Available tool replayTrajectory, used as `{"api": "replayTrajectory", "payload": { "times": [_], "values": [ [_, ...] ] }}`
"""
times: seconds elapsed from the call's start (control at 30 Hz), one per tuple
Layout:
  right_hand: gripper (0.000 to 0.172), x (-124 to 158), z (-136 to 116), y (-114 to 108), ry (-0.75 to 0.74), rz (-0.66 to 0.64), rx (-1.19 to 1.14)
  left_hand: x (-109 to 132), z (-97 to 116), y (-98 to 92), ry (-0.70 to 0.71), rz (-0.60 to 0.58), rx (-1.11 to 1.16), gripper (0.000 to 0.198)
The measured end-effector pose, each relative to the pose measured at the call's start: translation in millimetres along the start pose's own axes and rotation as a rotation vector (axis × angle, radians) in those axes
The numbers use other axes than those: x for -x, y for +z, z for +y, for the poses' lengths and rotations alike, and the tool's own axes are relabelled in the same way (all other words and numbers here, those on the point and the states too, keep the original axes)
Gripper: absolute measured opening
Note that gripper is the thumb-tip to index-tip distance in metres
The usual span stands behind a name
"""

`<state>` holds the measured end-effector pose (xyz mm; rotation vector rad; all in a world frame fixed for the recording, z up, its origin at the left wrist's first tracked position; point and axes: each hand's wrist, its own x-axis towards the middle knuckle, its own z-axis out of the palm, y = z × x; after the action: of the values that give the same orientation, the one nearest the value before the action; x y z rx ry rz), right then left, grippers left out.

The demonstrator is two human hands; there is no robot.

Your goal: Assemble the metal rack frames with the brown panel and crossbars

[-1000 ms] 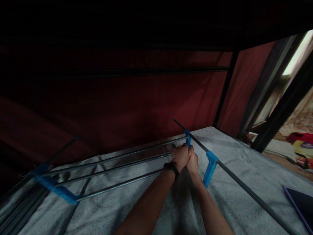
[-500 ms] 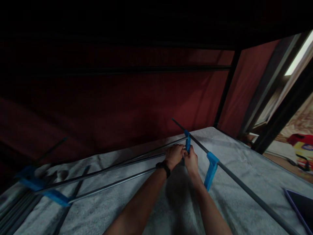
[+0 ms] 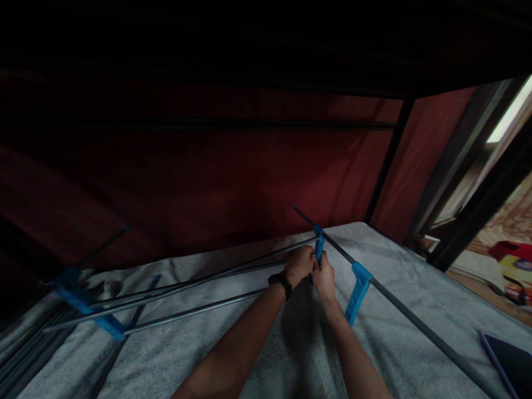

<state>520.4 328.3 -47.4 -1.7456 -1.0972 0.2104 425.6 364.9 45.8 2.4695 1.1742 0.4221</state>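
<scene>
My left hand [image 3: 298,262], a dark band on its wrist, is closed around the near end of a thin grey metal rod [image 3: 199,280]. My right hand [image 3: 323,275] is closed on a small blue plastic connector [image 3: 319,244] that sits on a long dark pole [image 3: 399,307]. The two hands touch at that connector. Two more grey rods [image 3: 195,310] run leftward to a blue plastic bracket [image 3: 89,307] lying on the grey blanket [image 3: 291,354]. A second blue connector [image 3: 357,288] hangs from the pole just right of my right hand.
A dark red fabric wall [image 3: 208,177] with black frame bars [image 3: 386,160] closes the back. More dark rods lie at the far left [image 3: 25,354]. A dark flat object [image 3: 509,363] rests at the lower right corner. A lit floor with colourful items [image 3: 509,263] shows at right.
The left ends of the rods and the blue bracket swung down and back up. My left hand loosened from my right and now grips the rod end beside the connector.
</scene>
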Motion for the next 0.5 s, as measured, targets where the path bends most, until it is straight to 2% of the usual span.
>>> {"api": "replayTrajectory", "payload": {
  "times": [0.27, 0.5],
  "values": [
    [0.037, 5.8, -6.3, 3.6, -0.038, 0.051, 0.037, 0.1, -3.0, 4.6, 0.018, 0.037, -0.019, 0.022],
    [0.038, 5.5, -8.0, 9.4, -0.018, 0.073, 0.022, -0.6, -4.2, 2.8, 0.069, 0.061, -0.033, 0.022]
  ]
}}
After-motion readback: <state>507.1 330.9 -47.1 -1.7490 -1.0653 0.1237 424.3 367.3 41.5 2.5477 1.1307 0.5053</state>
